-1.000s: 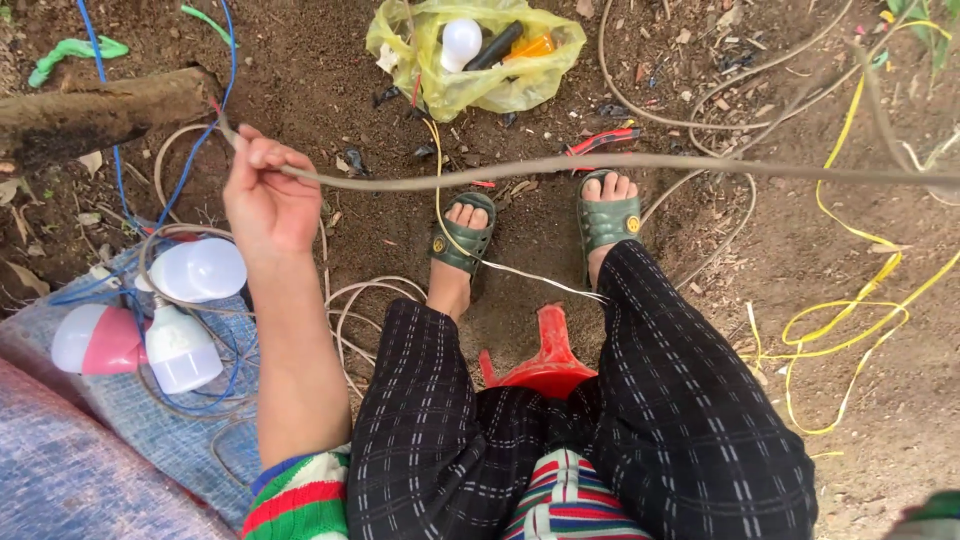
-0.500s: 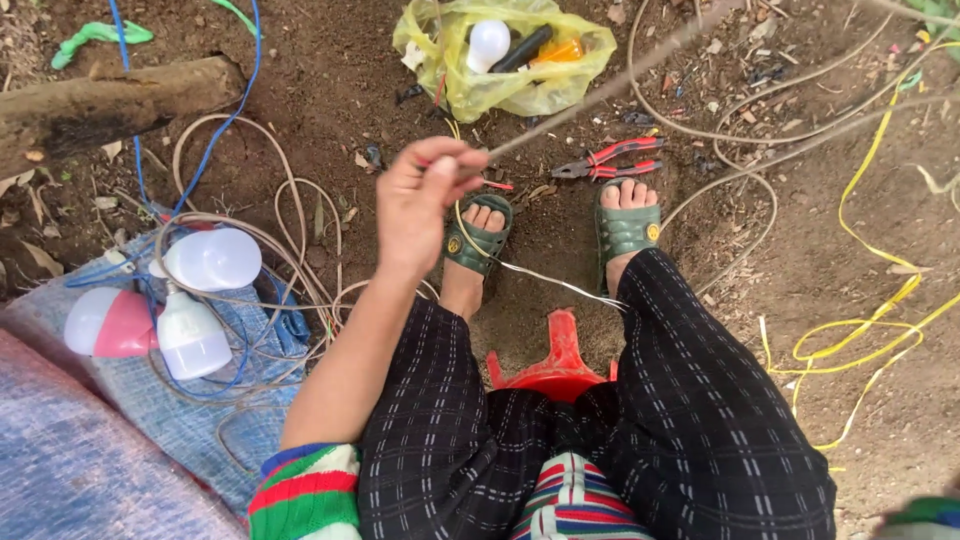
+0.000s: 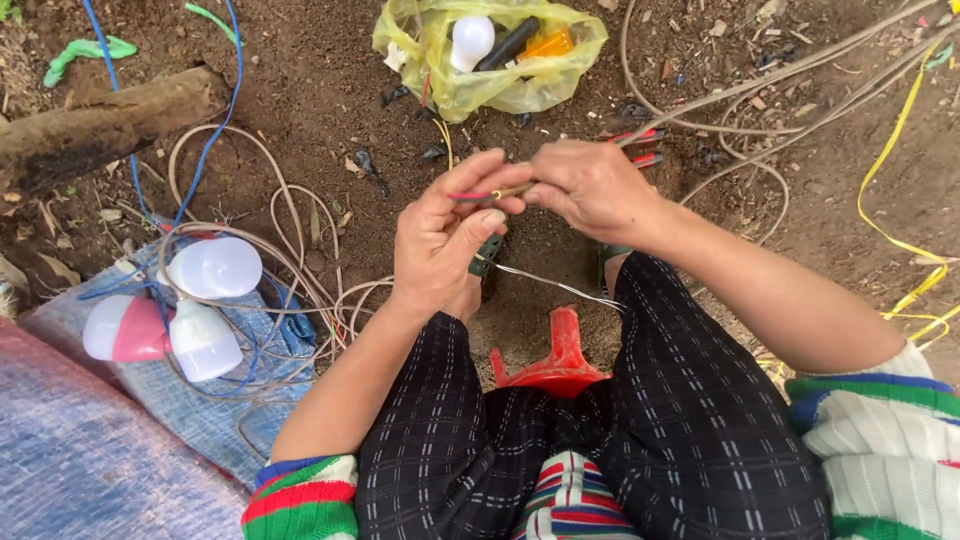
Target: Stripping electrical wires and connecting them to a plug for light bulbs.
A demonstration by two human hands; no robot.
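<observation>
Three white bulbs (image 3: 190, 300) on blue cloth (image 3: 180, 420) at 9 o'clock; left hand (image 3: 445, 240) and right hand (image 3: 590, 185), at centre, both pinched shut on thin red wire end (image 3: 480, 194); yellow bag (image 3: 490, 55) at 12 o'clock; yellow cable (image 3: 890, 200) at 3 o'clock.

Red pliers (image 3: 640, 150) mostly hidden behind right hand (image 3: 590, 185); feet covered.

Both forearms reach forward, left hand (image 3: 440, 240) and right hand (image 3: 590, 185) meeting, fingers (image 3: 480, 175) pinched together.
</observation>
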